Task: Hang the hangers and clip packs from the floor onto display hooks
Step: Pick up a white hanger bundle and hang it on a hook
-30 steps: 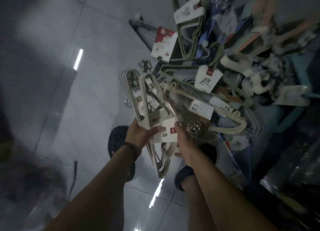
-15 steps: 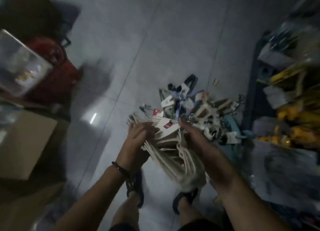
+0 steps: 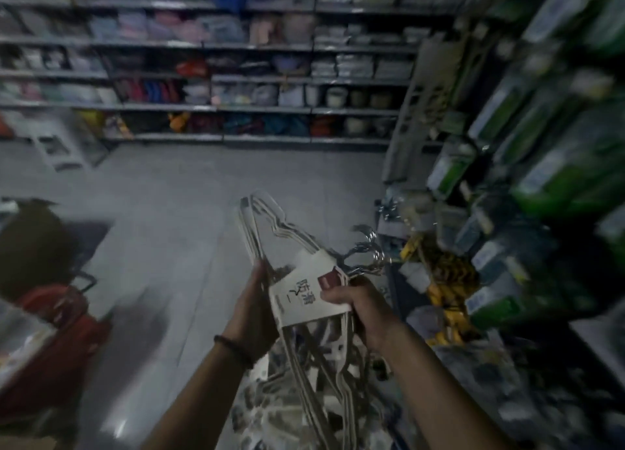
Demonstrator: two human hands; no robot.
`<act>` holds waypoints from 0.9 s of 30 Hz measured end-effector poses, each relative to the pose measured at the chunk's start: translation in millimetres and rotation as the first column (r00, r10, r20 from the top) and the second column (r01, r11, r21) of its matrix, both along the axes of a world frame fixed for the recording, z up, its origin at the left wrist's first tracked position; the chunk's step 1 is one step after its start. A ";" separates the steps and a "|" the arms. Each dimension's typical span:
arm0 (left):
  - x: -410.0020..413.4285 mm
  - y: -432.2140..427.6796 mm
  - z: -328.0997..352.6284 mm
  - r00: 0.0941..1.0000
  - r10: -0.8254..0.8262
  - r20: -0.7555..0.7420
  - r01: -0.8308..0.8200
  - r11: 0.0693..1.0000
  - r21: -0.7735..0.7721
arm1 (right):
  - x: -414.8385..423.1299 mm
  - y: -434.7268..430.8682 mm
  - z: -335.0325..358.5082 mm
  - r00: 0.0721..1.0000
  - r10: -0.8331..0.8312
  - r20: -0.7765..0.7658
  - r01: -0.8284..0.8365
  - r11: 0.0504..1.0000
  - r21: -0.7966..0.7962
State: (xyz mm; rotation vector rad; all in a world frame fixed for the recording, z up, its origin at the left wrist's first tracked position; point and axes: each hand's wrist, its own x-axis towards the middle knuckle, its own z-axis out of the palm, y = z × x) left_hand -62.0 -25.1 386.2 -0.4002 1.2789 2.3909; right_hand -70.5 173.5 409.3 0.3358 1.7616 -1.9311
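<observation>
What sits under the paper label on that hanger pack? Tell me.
Cream hangers pass beneath the paper label, with metal hooks poking out beyond it. The label hides their middles.

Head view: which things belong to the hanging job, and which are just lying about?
Job: hanger pack, held by left hand and right hand; its metal hooks.
Lying about: red object, yellow goods, green packs, far shelves.
</observation>
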 end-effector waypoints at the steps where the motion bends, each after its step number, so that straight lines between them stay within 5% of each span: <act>1: -4.5 15.1 10.3 0.999 -0.037 -0.027 0.036 0.999 -0.020 | 5.5 7.2 10.9 0.998 -0.047 -0.046 0.049 0.998 0.039; 4: -14.2 50.9 32.1 0.991 -0.085 -0.099 0.087 0.996 0.012 | 30.0 23.8 47.6 0.964 -0.193 -0.181 0.225 0.959 0.176; 7: -18.5 83.7 55.8 0.974 -0.123 -0.190 0.134 0.990 0.048 | 67.0 41.1 83.3 0.903 -0.230 -0.363 0.379 0.823 0.422; 10: -16.1 123.6 82.8 0.943 -0.170 -0.287 0.175 0.985 -0.007 | 120.2 62.8 115.2 0.879 -0.275 -0.389 0.477 0.506 0.719; 12: -5.8 151.6 104.3 0.902 -0.243 -0.356 0.232 0.970 -0.075 | 158.6 71.7 135.8 0.858 -0.267 -0.438 0.494 0.196 0.847; 14: 12.3 178.5 124.2 0.829 -0.348 -0.438 0.312 0.937 -0.155 | 188.2 76.1 159.8 0.744 -0.219 -0.632 0.635 -0.063 0.770; 16: 36.7 204.5 137.4 0.735 -0.457 -0.500 0.401 0.889 -0.223 | 206.7 83.7 182.3 0.633 -0.139 -0.761 0.739 -0.184 0.648; 21: 120.6 258.1 177.3 0.489 -0.623 -0.610 0.599 0.748 -0.285 | 252.6 128.8 225.6 0.611 -0.168 -0.774 0.695 -0.356 0.625; 27: 210.8 315.6 220.4 0.115 -0.636 -0.763 0.700 0.597 -0.393 | 338.5 178.8 254.2 0.569 -0.258 -0.781 0.594 -0.528 0.607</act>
